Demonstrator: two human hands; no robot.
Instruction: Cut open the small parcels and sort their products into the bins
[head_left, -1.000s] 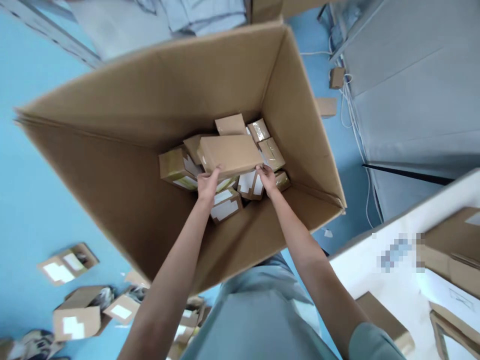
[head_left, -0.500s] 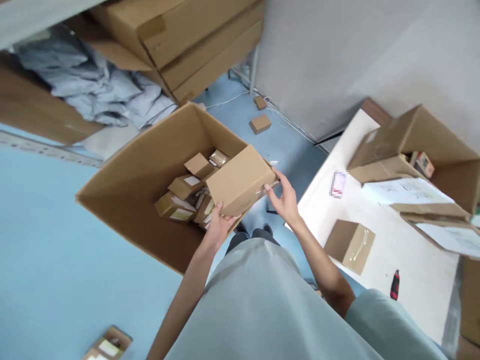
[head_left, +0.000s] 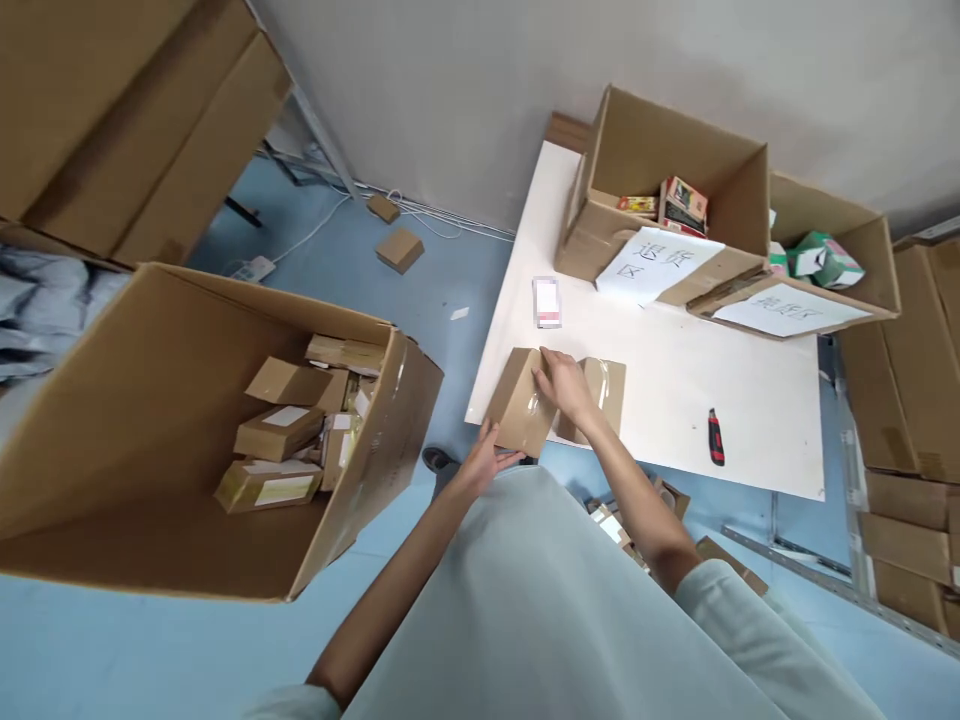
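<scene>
Between my two hands is a brown cardboard box (head_left: 519,405), held at the near left edge of the white table (head_left: 667,375). My left hand (head_left: 484,468) grips its near lower corner, fingers partly beneath it. On the far right side, my right hand (head_left: 564,385) closes over the box's edge. A second taped cardboard box (head_left: 609,395) sits right beside it on the table, partly hidden by my right hand and wrist. Farther back lies a small card-like item (head_left: 547,302), its face blurred.
On the left, a large open carton (head_left: 360,480) contains several small boxes. Two open cartons with paper signs (head_left: 660,262) stand at the table's back. A red and black utility knife (head_left: 715,438) lies on the table. Small boxes (head_left: 400,250) and a cable rest on the blue floor.
My view has turned right. Both hands have carried the cardboard box from above the large carton over to the white table, beside the other taped box.
</scene>
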